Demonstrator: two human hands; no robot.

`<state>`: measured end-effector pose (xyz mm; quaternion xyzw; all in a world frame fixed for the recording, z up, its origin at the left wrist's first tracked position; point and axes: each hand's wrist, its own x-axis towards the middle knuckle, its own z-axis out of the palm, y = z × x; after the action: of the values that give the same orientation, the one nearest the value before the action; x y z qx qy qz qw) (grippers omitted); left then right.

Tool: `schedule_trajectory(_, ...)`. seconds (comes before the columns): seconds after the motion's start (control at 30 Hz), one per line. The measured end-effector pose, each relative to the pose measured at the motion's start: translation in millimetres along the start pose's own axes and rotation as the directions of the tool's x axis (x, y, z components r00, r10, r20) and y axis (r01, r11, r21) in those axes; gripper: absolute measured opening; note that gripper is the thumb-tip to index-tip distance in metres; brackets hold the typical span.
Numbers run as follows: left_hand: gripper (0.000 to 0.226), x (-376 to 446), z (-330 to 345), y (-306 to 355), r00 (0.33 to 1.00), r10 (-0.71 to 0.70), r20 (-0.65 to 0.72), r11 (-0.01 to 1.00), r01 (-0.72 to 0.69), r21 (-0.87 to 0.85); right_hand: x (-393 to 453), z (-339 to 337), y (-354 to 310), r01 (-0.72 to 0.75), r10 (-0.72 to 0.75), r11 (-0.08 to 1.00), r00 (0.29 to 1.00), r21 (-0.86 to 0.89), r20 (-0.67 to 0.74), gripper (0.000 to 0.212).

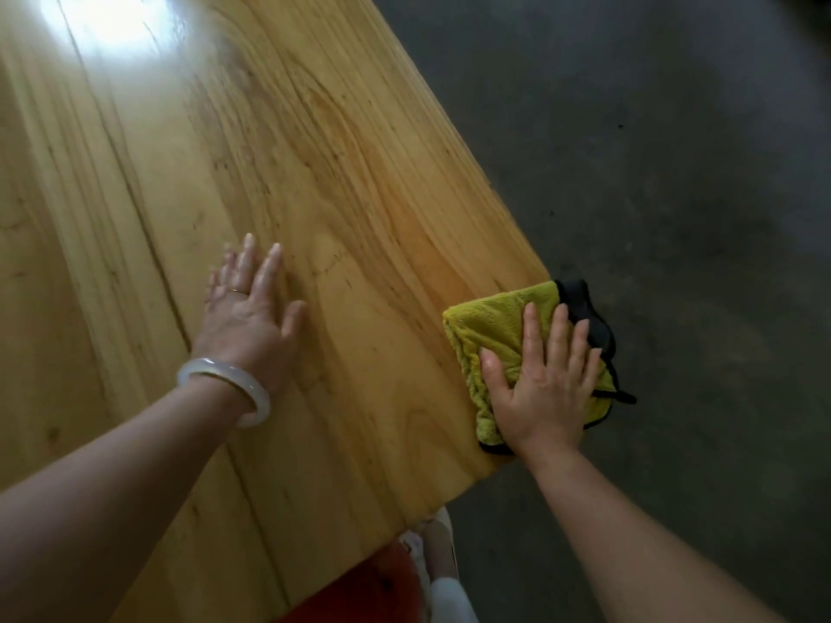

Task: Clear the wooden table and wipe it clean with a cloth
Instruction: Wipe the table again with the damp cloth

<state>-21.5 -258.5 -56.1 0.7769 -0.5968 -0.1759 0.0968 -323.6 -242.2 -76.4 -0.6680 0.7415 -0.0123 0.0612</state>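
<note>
The desk (pixel 314 182) is pale yellow wood with long flowing grain and small dark flecks; its smooth, lacquered finish is glossy enough to throw back a bright white glare at the far left. The cloth (pixel 490 321) at the desk's right edge is plush, fuzzy yellow-green microfibre, matt, trimmed and backed in black fabric. A bangle (pixel 225 388) on the left wrist looks like milky, translucent polished stone or glass. The floor (pixel 674 173) is dull, mottled grey, like bare concrete.
</note>
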Motion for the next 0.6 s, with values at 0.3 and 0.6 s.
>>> schedule_trajectory(0.3, 0.054, -103.8, 47.4, 78.6, 0.820, 0.568, 0.076, 0.823, -0.561, -0.090, -69.8, 8.0, -32.3, 0.119, -0.119, 0.993, 0.993, 0.023, -0.005, 0.080)
schedule_trajectory(0.6, 0.045, -136.4, 31.8, 40.9, 0.859, 0.505, 0.082, 0.861, -0.497, -0.108, -99.9, 6.2, -66.5, 0.274, -0.274, 0.962, 0.960, 0.011, 0.051, 0.080)
